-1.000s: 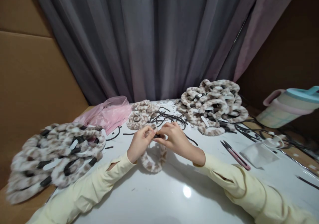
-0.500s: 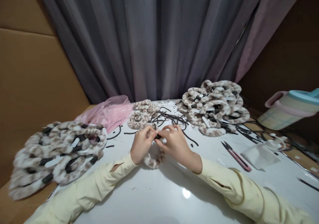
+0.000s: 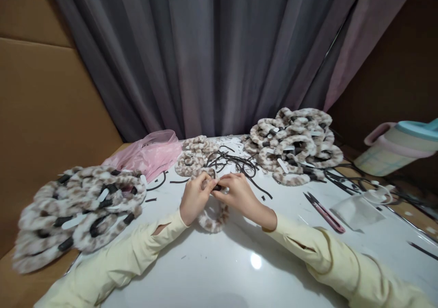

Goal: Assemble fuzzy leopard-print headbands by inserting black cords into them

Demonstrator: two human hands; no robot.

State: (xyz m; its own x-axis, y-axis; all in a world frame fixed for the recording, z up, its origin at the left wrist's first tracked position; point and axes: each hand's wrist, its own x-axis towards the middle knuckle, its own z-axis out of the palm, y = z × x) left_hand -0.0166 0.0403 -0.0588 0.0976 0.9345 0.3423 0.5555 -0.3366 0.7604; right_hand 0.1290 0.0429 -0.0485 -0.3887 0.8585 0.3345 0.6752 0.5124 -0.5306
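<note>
My left hand and my right hand meet over the white table, both pinching the top of one fluffy brown-and-cream spotted scrunchie. Between the fingertips a short black band piece shows. The scrunchie's lower loop hangs down onto the table under my hands. Both sleeves are pale yellow.
A heap of similar scrunchies lies at the left, another heap at the back right, and a few behind my hands beside loose black strips. Pink snips, a clear bag, a pink plastic bag and a pastel jug are around.
My hands stay pinched on the scrunchie, shifting only slightly; the scrunchie's hanging loop has drawn up a little under them.
</note>
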